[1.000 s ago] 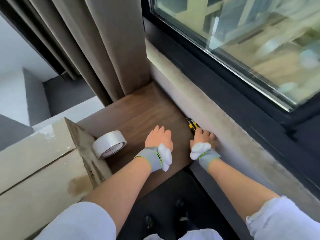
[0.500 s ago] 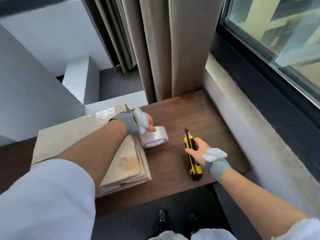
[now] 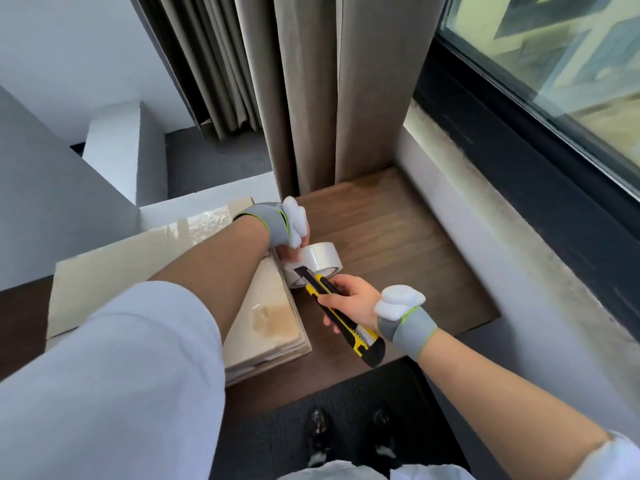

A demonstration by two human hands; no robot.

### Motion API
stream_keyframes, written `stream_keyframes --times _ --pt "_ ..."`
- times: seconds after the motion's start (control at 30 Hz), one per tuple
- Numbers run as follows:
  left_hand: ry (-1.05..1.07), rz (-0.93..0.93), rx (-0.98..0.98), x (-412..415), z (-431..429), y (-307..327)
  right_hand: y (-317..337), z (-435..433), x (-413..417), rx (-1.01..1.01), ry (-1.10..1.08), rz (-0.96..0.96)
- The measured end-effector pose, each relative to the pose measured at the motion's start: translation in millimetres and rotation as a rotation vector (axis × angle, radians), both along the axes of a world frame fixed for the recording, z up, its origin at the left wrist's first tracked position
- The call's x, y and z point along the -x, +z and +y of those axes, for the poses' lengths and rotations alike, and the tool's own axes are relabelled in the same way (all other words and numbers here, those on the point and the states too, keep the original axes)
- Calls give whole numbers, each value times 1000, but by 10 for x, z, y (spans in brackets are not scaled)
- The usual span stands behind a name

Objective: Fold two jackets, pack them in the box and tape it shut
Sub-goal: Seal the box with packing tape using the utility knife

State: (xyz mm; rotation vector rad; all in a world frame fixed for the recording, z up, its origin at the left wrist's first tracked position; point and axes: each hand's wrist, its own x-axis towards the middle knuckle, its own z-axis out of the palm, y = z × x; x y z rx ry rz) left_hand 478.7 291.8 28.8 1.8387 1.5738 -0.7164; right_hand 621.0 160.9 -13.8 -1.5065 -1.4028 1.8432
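Note:
A closed cardboard box [image 3: 266,317] with shiny clear tape along its top lies on the brown wooden table [image 3: 398,244]. Just off the box's right corner my left hand [image 3: 291,249] grips a roll of clear tape [image 3: 320,259]. My right hand [image 3: 349,301] holds a yellow and black utility knife [image 3: 341,315], its tip pointing up at the front of the roll. No jackets are in sight.
Beige curtains [image 3: 311,91] hang behind the table. A grey window ledge [image 3: 502,258] and a dark window frame [image 3: 519,140] run along the right. A grey step [image 3: 117,150] stands at the left. Dark carpet and my shoes [image 3: 349,434] are below the table edge.
My head turned left from the window ledge toward the box. My left hand took hold of the tape roll. My right hand picked up the knife and brought its tip to the roll.

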Motion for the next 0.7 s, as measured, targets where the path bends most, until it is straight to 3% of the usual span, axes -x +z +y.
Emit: stream_keyframes --times 0.1,0.23,0.4,0.53,0.7 --pt "-4 29 113 -11 -3 6 -23 4 78 -14 -25 -26" --pt "-58 16 47 -5 -11 -38 -24 12 140 -25 -50 -33" --pt "-54 -23 34 -1 39 -30 -3 -6 126 -14 86 -68" --pt "-85 -22 -18 -7 41 -11 -64 -51 31 -24 0 -58" --pt "27 -67 -73 25 42 19 -175 -43 -57 -16 -59 -127"
